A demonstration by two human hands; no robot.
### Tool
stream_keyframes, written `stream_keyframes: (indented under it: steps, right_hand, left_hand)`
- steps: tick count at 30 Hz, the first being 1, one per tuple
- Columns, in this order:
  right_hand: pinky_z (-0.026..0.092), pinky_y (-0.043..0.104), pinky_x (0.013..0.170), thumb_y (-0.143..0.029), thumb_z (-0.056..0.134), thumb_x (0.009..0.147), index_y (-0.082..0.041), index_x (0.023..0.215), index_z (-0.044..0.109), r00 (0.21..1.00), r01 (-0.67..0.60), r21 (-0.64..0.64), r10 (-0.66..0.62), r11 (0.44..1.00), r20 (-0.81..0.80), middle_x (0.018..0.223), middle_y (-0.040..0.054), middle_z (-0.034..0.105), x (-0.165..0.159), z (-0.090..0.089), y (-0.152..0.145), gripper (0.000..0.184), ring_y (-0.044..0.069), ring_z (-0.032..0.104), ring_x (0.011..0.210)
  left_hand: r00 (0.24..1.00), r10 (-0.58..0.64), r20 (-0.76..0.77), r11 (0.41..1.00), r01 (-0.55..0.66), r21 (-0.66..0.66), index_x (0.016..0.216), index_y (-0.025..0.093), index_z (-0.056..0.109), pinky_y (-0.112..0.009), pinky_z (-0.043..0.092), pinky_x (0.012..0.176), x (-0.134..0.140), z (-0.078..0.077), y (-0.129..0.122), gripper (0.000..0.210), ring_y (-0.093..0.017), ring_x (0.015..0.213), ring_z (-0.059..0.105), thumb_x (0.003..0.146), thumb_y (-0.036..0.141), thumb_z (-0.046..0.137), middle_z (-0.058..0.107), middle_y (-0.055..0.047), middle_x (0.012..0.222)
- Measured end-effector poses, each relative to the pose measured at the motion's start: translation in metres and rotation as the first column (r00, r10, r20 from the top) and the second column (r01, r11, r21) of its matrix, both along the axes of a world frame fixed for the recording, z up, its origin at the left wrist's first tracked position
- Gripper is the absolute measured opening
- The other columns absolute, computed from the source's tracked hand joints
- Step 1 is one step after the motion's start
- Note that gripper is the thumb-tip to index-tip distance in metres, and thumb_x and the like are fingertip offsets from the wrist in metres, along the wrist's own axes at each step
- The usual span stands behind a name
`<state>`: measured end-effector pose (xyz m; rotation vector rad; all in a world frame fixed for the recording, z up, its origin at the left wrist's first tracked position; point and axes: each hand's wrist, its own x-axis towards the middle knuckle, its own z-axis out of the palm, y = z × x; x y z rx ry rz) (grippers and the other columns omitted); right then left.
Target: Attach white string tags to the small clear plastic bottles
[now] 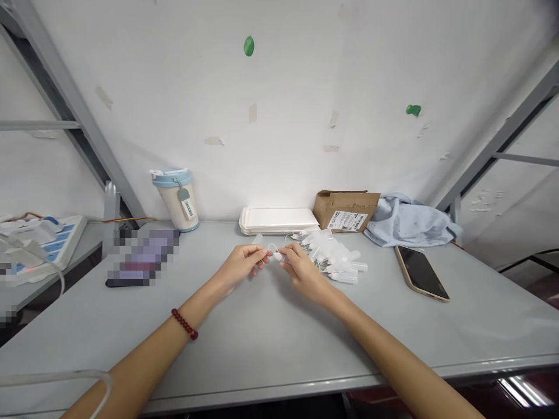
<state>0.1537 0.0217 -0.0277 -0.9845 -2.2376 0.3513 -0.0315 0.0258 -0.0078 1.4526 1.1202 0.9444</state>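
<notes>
In the middle of the desk my left hand [240,265] and my right hand [302,272] meet, fingers pinched. A small white cap [277,256] with a thin curved strand sits between the fingertips, and my right hand grips it. The translucent end of a small plastic bottle [258,238] shows just behind my left fingers; those fingers are closed and hide most of what they hold. Right beside my right hand lies a pile of small translucent bottles [334,253] with white tops and thin greyish parts.
Behind the hands lies a stack of white trays [279,219], with a cardboard box [347,209] and a pale blue cloth [406,221] to its right. A phone [421,273] rests at right. A lidded cup [177,199] and a blurred purple item [148,259] are at left.
</notes>
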Motion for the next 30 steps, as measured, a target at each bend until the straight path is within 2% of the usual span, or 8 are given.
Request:
stream_keyframes:
  steps: [9, 14, 21, 30]
  right_hand:
    - [0.046, 0.035, 0.082, -0.006, 0.040, 0.085, -0.015, 0.112, 0.047, 1.000, -0.008, -0.006, 0.008, 1.000, 0.012, 0.099, 0.0098, 0.045, 0.002, 0.004, 0.001, 0.030, 0.018, 0.050, 0.090]
    - [0.046, 0.035, 0.082, -0.004, 0.039, 0.084, -0.017, 0.112, 0.048, 0.999, -0.020, 0.033, 0.019, 0.999, 0.028, 0.098, 0.0087, 0.045, 0.003, 0.004, 0.001, 0.032, 0.018, 0.050, 0.090]
    - [0.048, 0.033, 0.076, -0.001, 0.038, 0.082, -0.016, 0.112, 0.046, 0.997, -0.038, 0.109, 0.030, 0.993, 0.074, 0.096, 0.0091, 0.043, 0.004, 0.000, 0.001, 0.034, 0.017, 0.050, 0.083]
    - [0.050, 0.030, 0.074, 0.008, 0.035, 0.072, -0.016, 0.111, 0.045, 0.984, -0.095, 0.077, 0.082, 0.993, 0.157, 0.098, 0.0086, 0.040, 0.008, -0.001, -0.002, 0.047, 0.014, 0.050, 0.081]
  left_hand:
    - [0.999, -0.045, -0.016, 0.999, 0.045, 0.005, 0.075, 0.014, 0.062, -0.023, 0.038, 0.051, 0.001, 0.006, -0.002, 0.031, -0.012, 0.061, 0.048, 0.076, 0.044, 0.055, 0.057, -0.004, 0.074]
    - [0.992, -0.093, -0.091, 0.994, 0.097, 0.042, 0.077, 0.014, 0.060, -0.023, 0.037, 0.049, -0.001, 0.002, 0.000, 0.033, -0.010, 0.056, 0.048, 0.079, 0.046, 0.051, 0.056, -0.003, 0.071]
    - [0.978, -0.098, -0.185, 0.986, 0.121, 0.117, 0.072, 0.015, 0.058, -0.023, 0.039, 0.050, 0.000, -0.002, -0.002, 0.034, -0.010, 0.056, 0.048, 0.081, 0.046, 0.047, 0.055, -0.002, 0.068]
    - [0.961, -0.178, -0.213, 0.976, 0.200, 0.089, 0.073, 0.015, 0.058, -0.023, 0.038, 0.050, -0.003, -0.005, -0.002, 0.030, -0.010, 0.054, 0.049, 0.082, 0.041, 0.047, 0.056, -0.001, 0.068]
